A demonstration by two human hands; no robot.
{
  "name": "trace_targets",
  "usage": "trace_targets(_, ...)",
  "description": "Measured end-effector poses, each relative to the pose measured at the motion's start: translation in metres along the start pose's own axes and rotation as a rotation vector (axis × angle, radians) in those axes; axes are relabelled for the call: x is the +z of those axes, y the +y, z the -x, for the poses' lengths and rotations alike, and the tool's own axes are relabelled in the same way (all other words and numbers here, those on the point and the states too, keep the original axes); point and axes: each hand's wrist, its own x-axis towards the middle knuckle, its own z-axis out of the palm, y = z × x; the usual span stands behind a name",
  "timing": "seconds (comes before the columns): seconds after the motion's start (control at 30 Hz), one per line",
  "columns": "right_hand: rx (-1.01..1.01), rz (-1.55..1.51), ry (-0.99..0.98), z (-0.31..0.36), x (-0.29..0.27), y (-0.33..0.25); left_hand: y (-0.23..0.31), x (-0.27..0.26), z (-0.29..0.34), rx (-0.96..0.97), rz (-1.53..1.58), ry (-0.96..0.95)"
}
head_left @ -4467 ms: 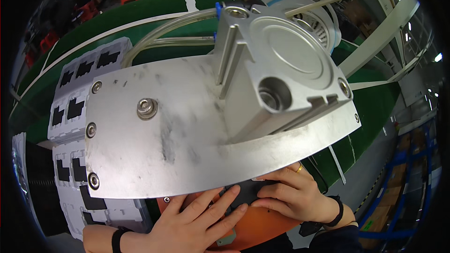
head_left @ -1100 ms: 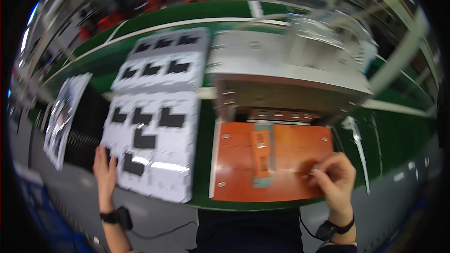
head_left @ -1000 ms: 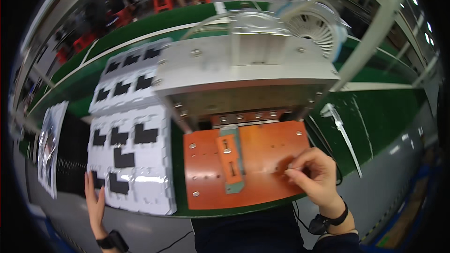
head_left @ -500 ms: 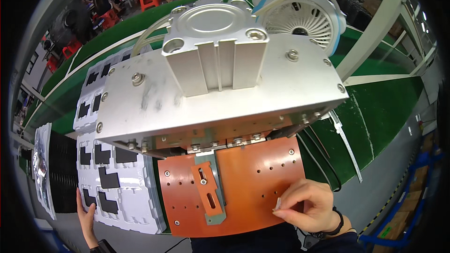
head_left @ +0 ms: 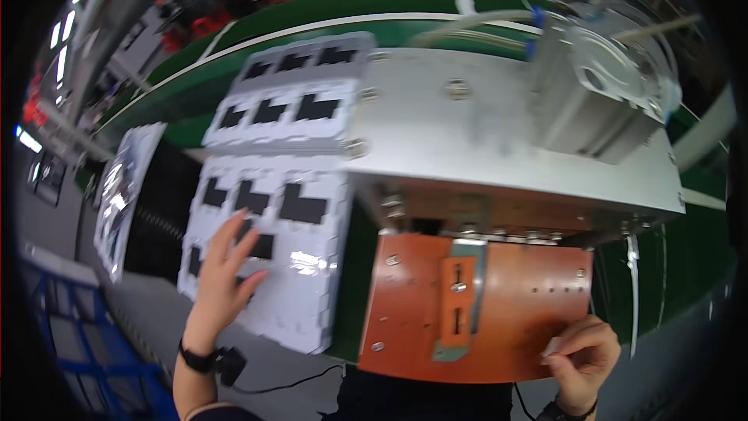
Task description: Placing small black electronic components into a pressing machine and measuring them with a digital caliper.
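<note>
My left hand (head_left: 220, 277) reaches over a white plastic tray (head_left: 292, 304), fingers spread, with nothing visible in its grasp. Black L-shaped pieces (head_left: 302, 204) lie in the tray's pockets; one black piece (head_left: 262, 246) sits just beyond the fingers, partly hidden by them. My right hand (head_left: 584, 355) pinches a small pale piece (head_left: 552, 346), too small to name, by the front right of an orange plate (head_left: 514, 304). An orange slotted block (head_left: 457, 304) is screwed over a grey-green strip on that plate.
Behind the orange plate stands a silver metal press housing (head_left: 475, 132) with a square cylinder (head_left: 592, 101) on top. More white trays (head_left: 273, 134) with black pieces lie farther back. A stack of black sheets (head_left: 167, 195) stands at the left, and a blue rack (head_left: 86, 335) below it.
The view has swung to the left. My left hand has moved from the tray's near left edge to over its pockets, fingers spreading. My right hand keeps its pinch on the pale piece.
</note>
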Motion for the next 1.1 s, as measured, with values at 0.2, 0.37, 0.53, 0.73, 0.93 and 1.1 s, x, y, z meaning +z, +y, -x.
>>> trace_targets(0.2,-0.002,-0.023,-0.045,-0.009,-0.002,0.001,-0.005,-0.008,-0.013,0.110,-0.097,-0.150)
trace_targets(0.37,-0.049,-0.013,-0.108,-0.017,0.007,-0.001,-0.007,-0.016,0.004,0.086,-0.299,-0.120)
trace_targets(0.53,-0.008,-0.073,-0.128,-0.015,0.005,-0.005,-0.007,0.006,0.005,0.147,-0.297,-0.039)
trace_targets(0.73,0.041,-0.084,-0.119,-0.014,0.005,-0.007,0.000,0.014,0.006,0.178,-0.309,0.009)
trace_targets(0.93,-0.007,-0.091,-0.148,-0.018,0.003,-0.004,0.019,-0.015,0.008,0.047,-0.071,-0.049)
trace_targets(1.1,0.007,-0.191,-0.079,-0.016,0.001,-0.004,0.123,-0.067,-0.025,0.410,-0.012,-0.027)
